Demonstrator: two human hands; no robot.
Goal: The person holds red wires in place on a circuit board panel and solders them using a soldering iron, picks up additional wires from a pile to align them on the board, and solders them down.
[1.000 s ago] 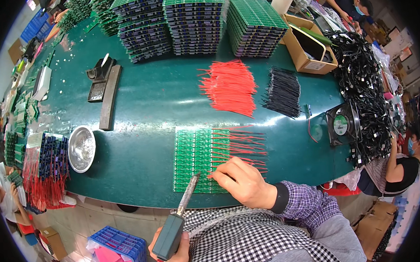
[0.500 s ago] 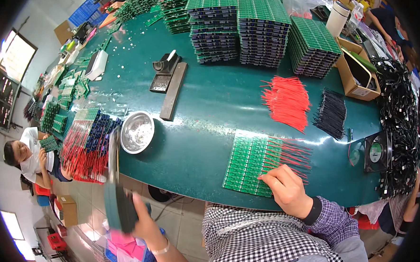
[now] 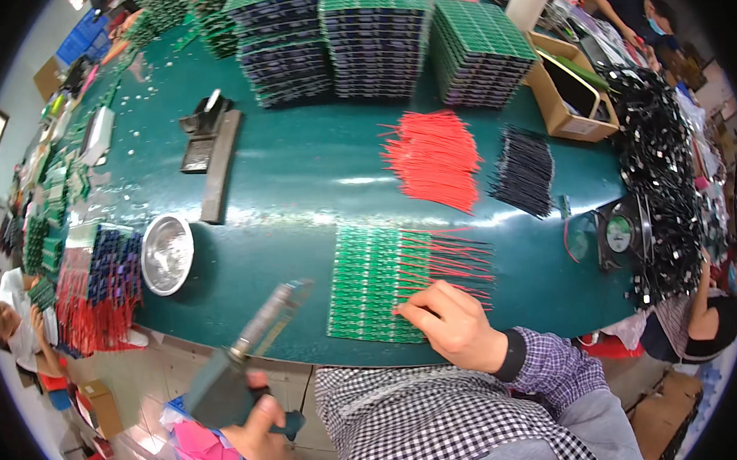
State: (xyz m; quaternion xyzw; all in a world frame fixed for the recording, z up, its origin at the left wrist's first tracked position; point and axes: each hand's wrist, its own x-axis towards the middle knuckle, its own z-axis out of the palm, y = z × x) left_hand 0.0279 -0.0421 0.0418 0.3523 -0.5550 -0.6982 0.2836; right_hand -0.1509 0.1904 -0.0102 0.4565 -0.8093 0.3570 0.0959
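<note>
My left hand is closed round the handle of a dark green soldering gun. Its metal tip points up and right, in the air over the table's front edge, left of a green circuit board panel. A row of thin red wires runs from the panel out over its right side. At the panel's lower right my right hand pinches a red wire, whose end shows just past the fingertips. The rest of that wire is hidden under the hand.
Beyond the panel lie piles of red wires and black wires. A metal bowl stands left, near a black soldering stand and a grey bar. Tall stacks of boards rise behind; a cardboard box sits right.
The soldering gun has swung from upright by the bowl to the right, toward the panel. My right hand keeps its pinch at the panel. The whole view has shifted.
</note>
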